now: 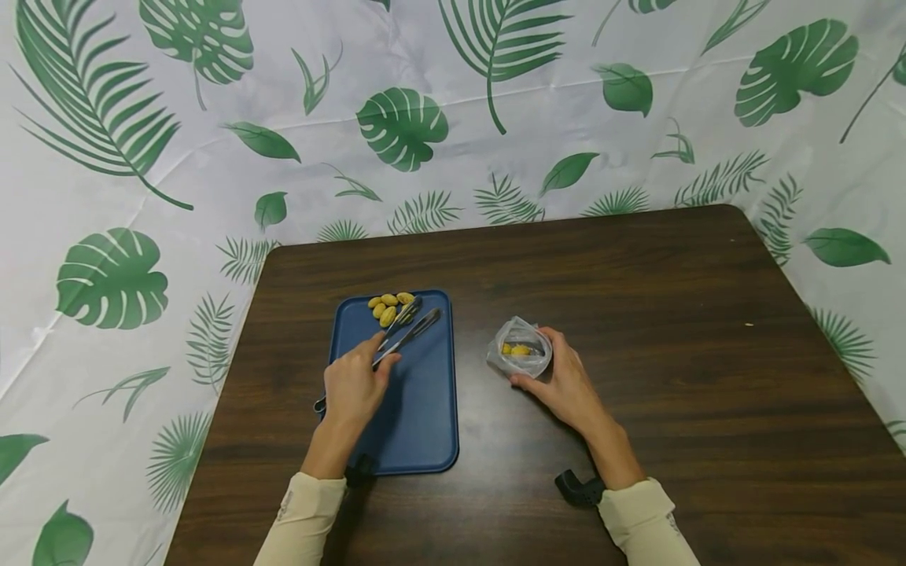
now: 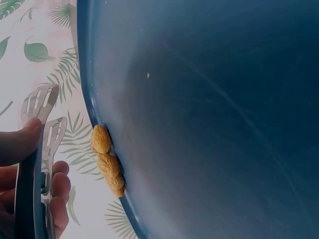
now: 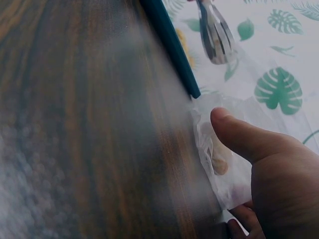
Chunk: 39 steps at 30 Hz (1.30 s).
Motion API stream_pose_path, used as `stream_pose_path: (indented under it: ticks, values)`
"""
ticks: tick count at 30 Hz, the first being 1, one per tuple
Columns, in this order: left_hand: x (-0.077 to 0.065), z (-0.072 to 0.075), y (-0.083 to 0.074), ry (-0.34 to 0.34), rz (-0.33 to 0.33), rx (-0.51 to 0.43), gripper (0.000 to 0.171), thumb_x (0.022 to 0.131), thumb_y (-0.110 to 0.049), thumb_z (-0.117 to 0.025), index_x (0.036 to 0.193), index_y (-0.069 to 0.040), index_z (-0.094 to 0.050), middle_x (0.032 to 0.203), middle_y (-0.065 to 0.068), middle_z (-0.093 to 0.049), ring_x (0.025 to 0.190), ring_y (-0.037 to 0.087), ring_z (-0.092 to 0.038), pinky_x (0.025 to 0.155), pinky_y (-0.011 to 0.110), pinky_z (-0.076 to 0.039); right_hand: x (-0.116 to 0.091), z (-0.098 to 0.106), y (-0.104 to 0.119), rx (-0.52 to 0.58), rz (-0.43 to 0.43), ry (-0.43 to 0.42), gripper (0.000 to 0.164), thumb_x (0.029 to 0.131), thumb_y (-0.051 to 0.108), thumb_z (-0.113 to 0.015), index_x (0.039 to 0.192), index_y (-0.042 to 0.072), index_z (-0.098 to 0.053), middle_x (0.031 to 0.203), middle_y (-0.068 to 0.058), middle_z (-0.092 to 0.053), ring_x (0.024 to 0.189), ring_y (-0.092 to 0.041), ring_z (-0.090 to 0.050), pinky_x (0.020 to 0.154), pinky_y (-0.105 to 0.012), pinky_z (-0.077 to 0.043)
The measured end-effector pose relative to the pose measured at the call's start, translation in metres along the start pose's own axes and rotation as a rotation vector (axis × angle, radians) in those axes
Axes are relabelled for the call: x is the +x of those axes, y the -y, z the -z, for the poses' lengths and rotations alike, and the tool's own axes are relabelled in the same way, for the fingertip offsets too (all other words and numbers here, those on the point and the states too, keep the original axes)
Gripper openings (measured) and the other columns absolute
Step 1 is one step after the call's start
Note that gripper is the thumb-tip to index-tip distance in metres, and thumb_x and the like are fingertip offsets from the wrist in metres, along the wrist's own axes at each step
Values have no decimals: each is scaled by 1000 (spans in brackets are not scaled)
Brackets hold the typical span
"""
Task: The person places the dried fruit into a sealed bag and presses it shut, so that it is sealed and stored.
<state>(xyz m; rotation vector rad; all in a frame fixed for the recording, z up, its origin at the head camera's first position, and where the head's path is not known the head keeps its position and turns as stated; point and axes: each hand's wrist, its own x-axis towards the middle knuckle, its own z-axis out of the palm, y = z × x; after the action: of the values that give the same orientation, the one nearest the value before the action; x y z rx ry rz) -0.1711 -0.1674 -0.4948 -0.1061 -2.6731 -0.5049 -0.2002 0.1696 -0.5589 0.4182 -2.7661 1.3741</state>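
Left grip (image 1: 354, 387) pinches spread tongs (image 1: 419, 328) over tray (image 1: 425, 417); yellow pieces (image 1: 387, 316) at tray's far end. Right grip (image 1: 566, 387) holds bag (image 1: 504, 362) right of tray. Off-centre squeeze could drop yellow pieces; slack hold could tip bag.

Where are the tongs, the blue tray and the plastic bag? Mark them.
Tongs (image 2: 29, 184): left wrist view, on the nearer arm.
Blue tray (image 1: 421, 405): head view, on its bare base.
Plastic bag (image 1: 518, 328): head view, on its crumpled far side.

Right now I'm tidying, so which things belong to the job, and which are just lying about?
Job, apparently: tongs in the left hand; bag in the right hand; tray; yellow pieces.
Just there: pale speck on the table; leafy cloth behind.
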Motion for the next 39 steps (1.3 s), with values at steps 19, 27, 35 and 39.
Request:
stream_pose_path:
  ticks: [19,27,35,39]
  values:
    - [-1,2,6,2,67,65,42,89,-25,-82,121,0,-73,105,22,-78,77,40,-75,60,54,-56,1,-1,0,4,-6,6,93,82,36,-89,151,6,-36,144,-20,-54,131,-43,-51,109,-64,-38]
    - [0,2,9,20,85,83,42,90,-25,-82,121,1,-73,106,22,-78,75,40,-75,60,54,-56,1,-1,0,4,-10,1,94,81,36,-90,151,6,-36,145,-20,-54,131,-44,-51,109,-64,-38]
    - [-1,1,12,49,100,104,41,90,-24,-81,122,0,-73,109,22,-77,77,42,-75,61,55,-57,1,0,0,2,-7,5,93,81,36,-89,151,6,-35,145,-20,-54,131,-43,-51,109,-64,-38]
    - [-1,0,14,42,101,120,42,89,-24,-82,122,0,-73,106,22,-78,77,43,-74,60,57,-56,-1,0,1,3,-16,14,93,82,37,-89,152,7,-35,145,-20,-53,132,-44,-50,109,-65,-38]
